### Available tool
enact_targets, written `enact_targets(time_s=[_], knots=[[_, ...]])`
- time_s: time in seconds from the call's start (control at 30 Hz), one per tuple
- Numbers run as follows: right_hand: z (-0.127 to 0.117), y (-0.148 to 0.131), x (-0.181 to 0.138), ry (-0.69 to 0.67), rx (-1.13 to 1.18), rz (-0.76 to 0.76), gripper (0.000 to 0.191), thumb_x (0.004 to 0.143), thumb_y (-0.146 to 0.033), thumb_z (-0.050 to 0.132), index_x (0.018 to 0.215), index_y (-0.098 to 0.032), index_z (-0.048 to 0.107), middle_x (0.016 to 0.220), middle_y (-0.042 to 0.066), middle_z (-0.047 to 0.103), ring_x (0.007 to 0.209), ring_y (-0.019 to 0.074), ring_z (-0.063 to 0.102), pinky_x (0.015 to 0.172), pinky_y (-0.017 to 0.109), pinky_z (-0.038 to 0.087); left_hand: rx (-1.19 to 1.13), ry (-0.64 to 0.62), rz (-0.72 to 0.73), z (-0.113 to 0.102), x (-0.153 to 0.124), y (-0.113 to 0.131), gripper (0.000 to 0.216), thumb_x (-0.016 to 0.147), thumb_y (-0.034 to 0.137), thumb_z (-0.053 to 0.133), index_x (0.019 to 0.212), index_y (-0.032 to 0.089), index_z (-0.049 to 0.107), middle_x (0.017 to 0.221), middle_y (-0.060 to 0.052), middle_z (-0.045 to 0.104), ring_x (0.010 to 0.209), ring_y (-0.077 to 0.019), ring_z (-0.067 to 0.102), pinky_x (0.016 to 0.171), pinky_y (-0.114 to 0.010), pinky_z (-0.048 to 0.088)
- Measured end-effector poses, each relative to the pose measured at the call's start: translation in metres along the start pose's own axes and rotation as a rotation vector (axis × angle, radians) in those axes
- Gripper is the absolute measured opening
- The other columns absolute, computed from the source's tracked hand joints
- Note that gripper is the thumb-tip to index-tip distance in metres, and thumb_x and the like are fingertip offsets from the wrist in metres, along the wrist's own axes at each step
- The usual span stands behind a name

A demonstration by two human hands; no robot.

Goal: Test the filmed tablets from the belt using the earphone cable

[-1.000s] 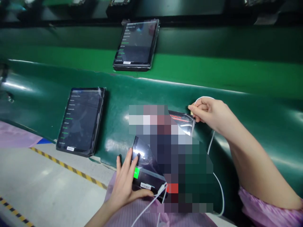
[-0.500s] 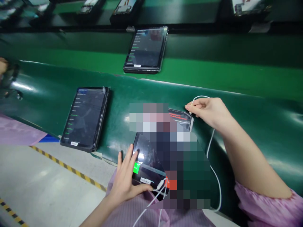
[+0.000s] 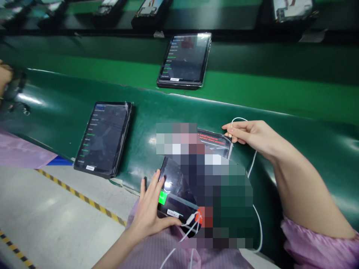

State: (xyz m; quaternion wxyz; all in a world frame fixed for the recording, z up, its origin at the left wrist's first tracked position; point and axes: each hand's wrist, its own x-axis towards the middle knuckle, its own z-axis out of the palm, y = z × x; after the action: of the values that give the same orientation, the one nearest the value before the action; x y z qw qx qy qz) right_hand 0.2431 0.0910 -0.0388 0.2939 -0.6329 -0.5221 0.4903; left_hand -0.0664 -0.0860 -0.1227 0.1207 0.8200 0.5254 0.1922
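Note:
A tablet with a glossy dark screen [image 3: 175, 183] and a green square on it lies at the table's front edge. My left hand [image 3: 150, 205] is spread over its left side, fingers apart, thumb at the lower edge beside a white cable plug [image 3: 190, 218]. My right hand [image 3: 248, 134] pinches the end of a white cable [image 3: 260, 224] at the corner of a dark screen with red text [image 3: 214, 142]. A pixelated patch hides the middle, so I cannot tell whether both screen parts belong to one device, or whether the cable end is plugged in.
To the left on the green table [image 3: 151, 108] lies another tablet [image 3: 103, 138] showing a list. One more tablet [image 3: 185, 59] rests on the green strip behind. Opened devices [image 3: 293, 9] line the far shelf. Another person's hand [image 3: 5, 76] and pink sleeve [image 3: 24, 149] are at the left.
The view has shifted slightly. My right hand, still pinching the cable end, has moved a little right and down with the corner. My left hand stays on the tablet.

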Motion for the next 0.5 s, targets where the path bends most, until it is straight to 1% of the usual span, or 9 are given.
enact_targets(time_s=[0.1, 0.17, 0.27, 0.33, 0.5], knots=[[0.006, -0.013, -0.007, 0.084, -0.060, 0.092, 0.013, 0.082, -0.022, 0.071, 0.072, -0.014, 0.069, 0.058, 0.002, 0.059, 0.049, 0.0105, 0.044, 0.051, 0.025, 0.036, -0.016, 0.009, -0.002, -0.001, 0.001, 0.001, 0.116, 0.076, 0.076, 0.062, 0.157, 0.018, 0.003, 0.151, -0.030, 0.037, 0.137, -0.0424, 0.043, 0.112, -0.067, 0.025], [0.009, -0.020, -0.012, 0.132, -0.134, 0.131, 0.015, 0.085, -0.016, 0.066, 0.071, -0.013, 0.069, 0.059, 0.002, 0.060, 0.049, 0.0108, 0.045, 0.054, 0.026, 0.037, -0.027, -0.003, -0.016, -0.002, 0.002, 0.002, 0.118, 0.075, 0.075, 0.065, 0.157, 0.018, 0.002, 0.152, -0.030, 0.035, 0.139, -0.0424, 0.040, 0.113, -0.067, 0.024], [0.011, -0.026, -0.018, 0.249, -0.313, 0.111, 0.017, 0.085, -0.022, 0.070, 0.071, -0.013, 0.069, 0.061, 0.004, 0.063, 0.057, 0.0133, 0.053, 0.062, 0.028, 0.039, -0.054, -0.025, -0.045, -0.003, 0.003, 0.003, 0.124, 0.070, 0.075, 0.069, 0.157, 0.020, -0.001, 0.154, -0.028, 0.033, 0.141, -0.0418, 0.037, 0.115, -0.067, 0.021], [0.013, -0.027, -0.021, 0.301, -0.410, 0.097, 0.020, 0.084, -0.027, 0.073, 0.070, -0.013, 0.069, 0.061, 0.004, 0.064, 0.061, 0.0149, 0.056, 0.067, 0.029, 0.039, -0.067, -0.032, -0.060, -0.003, 0.003, 0.004, 0.126, 0.069, 0.076, 0.070, 0.157, 0.020, -0.001, 0.155, -0.028, 0.032, 0.142, -0.0413, 0.035, 0.116, -0.066, 0.019], [0.021, -0.031, -0.023, 0.320, -0.497, 0.085, 0.028, 0.082, -0.028, 0.076, 0.060, -0.017, 0.063, 0.054, 0.002, 0.060, 0.058, 0.0155, 0.055, 0.066, 0.029, 0.038, -0.073, -0.046, -0.065, -0.001, 0.003, 0.003, 0.125, 0.068, 0.078, 0.068, 0.156, 0.018, 0.002, 0.156, -0.030, 0.026, 0.143, -0.0410, 0.034, 0.116, -0.066, 0.018]])
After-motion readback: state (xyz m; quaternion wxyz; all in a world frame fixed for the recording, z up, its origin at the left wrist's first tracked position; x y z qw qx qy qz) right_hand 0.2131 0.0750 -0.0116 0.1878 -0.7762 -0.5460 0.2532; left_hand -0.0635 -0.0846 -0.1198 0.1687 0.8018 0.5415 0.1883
